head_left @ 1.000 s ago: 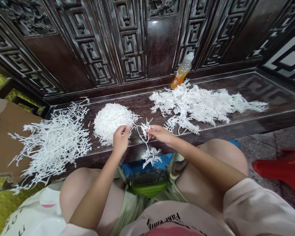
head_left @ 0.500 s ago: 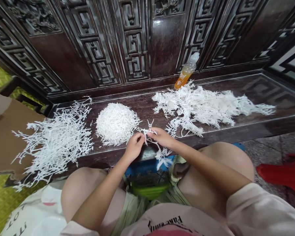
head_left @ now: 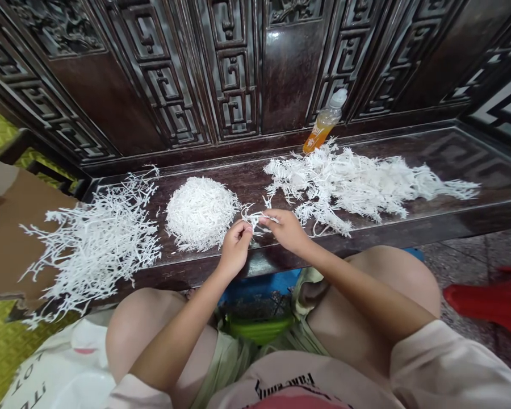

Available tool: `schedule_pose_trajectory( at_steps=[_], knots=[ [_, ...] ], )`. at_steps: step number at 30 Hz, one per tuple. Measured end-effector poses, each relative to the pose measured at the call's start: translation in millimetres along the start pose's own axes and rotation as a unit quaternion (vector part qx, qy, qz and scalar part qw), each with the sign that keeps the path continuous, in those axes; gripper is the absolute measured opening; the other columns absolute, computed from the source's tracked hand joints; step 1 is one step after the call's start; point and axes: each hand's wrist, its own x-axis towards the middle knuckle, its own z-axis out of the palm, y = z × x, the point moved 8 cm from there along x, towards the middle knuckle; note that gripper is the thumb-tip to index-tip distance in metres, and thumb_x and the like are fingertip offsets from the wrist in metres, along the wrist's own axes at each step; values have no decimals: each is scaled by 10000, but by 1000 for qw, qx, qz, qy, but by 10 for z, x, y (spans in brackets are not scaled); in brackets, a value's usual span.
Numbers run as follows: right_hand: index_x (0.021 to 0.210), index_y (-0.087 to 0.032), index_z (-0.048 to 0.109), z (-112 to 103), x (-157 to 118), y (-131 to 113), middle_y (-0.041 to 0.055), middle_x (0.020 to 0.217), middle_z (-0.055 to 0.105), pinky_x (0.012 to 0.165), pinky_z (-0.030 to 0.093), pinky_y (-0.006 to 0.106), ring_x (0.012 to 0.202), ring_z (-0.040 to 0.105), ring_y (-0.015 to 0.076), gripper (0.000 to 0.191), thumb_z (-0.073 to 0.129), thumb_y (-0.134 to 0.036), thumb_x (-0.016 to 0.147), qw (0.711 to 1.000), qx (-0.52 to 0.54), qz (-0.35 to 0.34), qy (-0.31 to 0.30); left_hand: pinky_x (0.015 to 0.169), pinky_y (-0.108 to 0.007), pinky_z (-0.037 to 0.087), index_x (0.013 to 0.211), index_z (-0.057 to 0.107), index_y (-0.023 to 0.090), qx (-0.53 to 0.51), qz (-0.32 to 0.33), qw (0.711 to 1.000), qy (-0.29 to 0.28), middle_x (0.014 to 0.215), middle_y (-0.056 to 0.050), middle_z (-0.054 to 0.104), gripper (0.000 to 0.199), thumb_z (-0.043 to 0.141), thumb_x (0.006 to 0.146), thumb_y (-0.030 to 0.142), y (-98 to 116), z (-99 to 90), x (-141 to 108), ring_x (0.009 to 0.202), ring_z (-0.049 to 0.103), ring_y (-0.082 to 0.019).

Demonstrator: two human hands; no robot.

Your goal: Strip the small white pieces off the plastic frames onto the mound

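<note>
My left hand point(head_left: 235, 247) and my right hand point(head_left: 286, 228) meet over the front edge of a dark wooden bench point(head_left: 255, 170). Both pinch one white branched plastic piece point(head_left: 255, 218), whose thin prongs stick out between the fingertips. Just left of the hands is a round heap of small white bits point(head_left: 201, 213). Farther left lies a loose pile of white branching sprigs point(head_left: 106, 244). On the right side of the bench rests a long pile of feathery white branches point(head_left: 357, 182), close to my right hand.
A bottle of orange drink point(head_left: 325, 122) stands behind the right pile, against the carved backrest point(head_left: 289, 74). Cardboard point(head_left: 21, 233) is at the far left. A red object point(head_left: 489, 298) is at the right, and something green point(head_left: 259, 330) is between the knees.
The feathery strand that hung below my right hand no longer shows there. Both hands have shifted slightly, the right one upward, still pinching white plastic.
</note>
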Motion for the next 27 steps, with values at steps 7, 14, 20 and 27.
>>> schedule_pose_trajectory(
  at_steps=[7,14,20,27],
  knots=[
    [709,-164,579,-39,-49,-176,3,642,549,582,319,224,603,456,117,242,422,-323,799,999,-24,-20,18,594,-218,312,574,384,178,-16,6,1000,13,579,25,377,220,379,780,256,116,30,11,592,378,-103],
    [726,-165,561,-1186,80,402,48,715,555,628,348,290,637,446,135,250,444,-380,775,956,-47,111,269,605,-232,340,538,354,187,2,16,994,111,568,14,401,222,310,755,182,115,-459,-81,584,409,-114],
    [699,-161,536,-1034,144,419,19,662,537,622,344,280,626,455,138,302,430,-435,770,980,-31,86,179,615,-244,364,718,528,195,175,-77,978,88,651,0,524,164,400,738,295,-321,-741,297,647,501,-142],
    [733,-166,479,-277,55,521,-39,520,456,460,318,211,436,392,67,222,444,-382,771,969,186,160,22,700,-308,351,996,530,206,411,-64,902,115,763,-34,601,289,440,740,304,-351,-893,218,674,539,-172]
  ],
)
